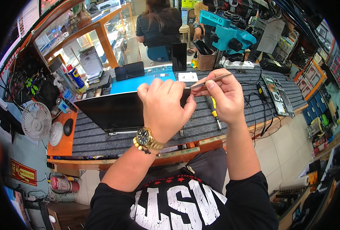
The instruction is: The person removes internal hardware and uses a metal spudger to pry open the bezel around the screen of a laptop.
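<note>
A dark laptop screen panel stands tilted on its long edge on the grey striped mat. My left hand is closed over the panel's upper right part, its fingers over the top edge and its thumb near the right corner. In my right hand, thumb and fingers pinch a thin, flat metal pry tool. The tool's tip points left at the panel's top right corner; whether it goes into the seam I cannot tell. Just below the right hand lies a yellow and black screwdriver.
Behind the panel lies a blue work mat with a phone. A teal microscope rises at the back right. An opened laptop base and black cables lie to the right. A small white fan stands left. A person sits beyond the bench.
</note>
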`<state>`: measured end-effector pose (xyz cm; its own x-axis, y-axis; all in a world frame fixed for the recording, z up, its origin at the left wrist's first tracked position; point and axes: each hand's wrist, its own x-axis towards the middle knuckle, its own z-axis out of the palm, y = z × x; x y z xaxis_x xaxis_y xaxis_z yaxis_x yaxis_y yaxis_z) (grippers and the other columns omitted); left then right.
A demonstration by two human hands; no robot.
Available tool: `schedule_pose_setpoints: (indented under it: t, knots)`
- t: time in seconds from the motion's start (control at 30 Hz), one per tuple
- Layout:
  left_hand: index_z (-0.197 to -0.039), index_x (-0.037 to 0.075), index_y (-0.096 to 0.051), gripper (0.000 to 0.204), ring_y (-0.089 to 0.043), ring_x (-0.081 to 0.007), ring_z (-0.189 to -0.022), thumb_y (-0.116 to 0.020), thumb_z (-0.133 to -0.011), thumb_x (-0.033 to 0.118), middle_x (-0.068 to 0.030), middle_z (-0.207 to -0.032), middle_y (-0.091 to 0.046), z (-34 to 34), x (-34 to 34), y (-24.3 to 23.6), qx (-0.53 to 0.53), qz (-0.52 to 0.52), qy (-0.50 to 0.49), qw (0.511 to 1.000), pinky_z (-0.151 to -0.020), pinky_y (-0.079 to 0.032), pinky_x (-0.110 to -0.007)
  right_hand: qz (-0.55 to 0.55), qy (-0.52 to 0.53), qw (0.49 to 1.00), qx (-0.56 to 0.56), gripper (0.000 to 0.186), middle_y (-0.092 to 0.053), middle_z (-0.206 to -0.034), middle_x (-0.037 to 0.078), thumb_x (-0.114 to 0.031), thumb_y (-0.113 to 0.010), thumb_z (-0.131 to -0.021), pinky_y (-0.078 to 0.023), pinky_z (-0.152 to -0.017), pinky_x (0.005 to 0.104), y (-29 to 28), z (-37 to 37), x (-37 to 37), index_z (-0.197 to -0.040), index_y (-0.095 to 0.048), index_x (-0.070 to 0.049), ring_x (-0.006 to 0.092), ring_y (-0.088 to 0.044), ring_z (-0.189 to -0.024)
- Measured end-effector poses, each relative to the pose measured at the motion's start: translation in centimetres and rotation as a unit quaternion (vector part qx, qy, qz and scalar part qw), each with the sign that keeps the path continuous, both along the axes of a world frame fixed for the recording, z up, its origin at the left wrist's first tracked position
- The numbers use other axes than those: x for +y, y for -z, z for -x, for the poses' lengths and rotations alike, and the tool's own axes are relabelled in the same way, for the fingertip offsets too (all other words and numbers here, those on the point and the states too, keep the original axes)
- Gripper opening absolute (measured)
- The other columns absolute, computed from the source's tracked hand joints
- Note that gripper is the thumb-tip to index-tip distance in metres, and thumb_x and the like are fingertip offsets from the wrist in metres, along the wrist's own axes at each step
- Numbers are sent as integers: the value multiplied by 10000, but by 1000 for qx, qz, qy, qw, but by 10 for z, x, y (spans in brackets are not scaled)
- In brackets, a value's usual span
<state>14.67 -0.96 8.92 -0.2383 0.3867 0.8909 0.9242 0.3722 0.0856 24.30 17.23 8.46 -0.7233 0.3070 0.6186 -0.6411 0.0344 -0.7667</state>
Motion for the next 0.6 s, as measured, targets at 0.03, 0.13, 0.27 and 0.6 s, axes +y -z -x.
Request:
schedule_pose_setpoints:
  t: [0.03,0.13,0.27,0.6]
  knots:
    - [-938,143,-771,218,-634,-267,-879,-889,-784,245,-8,-856,-708,0,1,0,-2,1,2,1000,-898,-369,-468,-19,0,1000,3,131,-805,-1165,242,-16,-597,-1169,-716,-974,472,1,1,3,-1290,-589,32,315,-837,-1081]
    - [-930,147,-772,212,-635,-265,-878,-891,-781,241,-3,-851,-704,1,1,1,-2,0,6,1000,-895,-368,-469,-31,-14,999,1,128,-795,-1165,263,-31,-602,-1170,-719,-964,488,-2,4,8,-1280,-582,33,341,-835,-1084]
    - [-924,149,-770,210,-633,-263,-876,-892,-775,234,3,-845,-695,4,0,1,-2,5,11,1000,-892,-370,-473,-21,-45,999,-6,117,-794,-1153,262,-15,-608,-1153,-718,-959,501,-4,8,13,-1258,-587,35,338,-835,-1064]
    - [-886,132,-730,191,-629,-270,-887,-874,-834,246,-11,-860,-686,5,2,2,1,-1,26,1000,-890,-384,-512,-66,-38,997,2,96,-800,-1150,254,6,-606,-1148,-718,-950,474,-8,6,13,-1236,-598,41,322,-839,-1060]
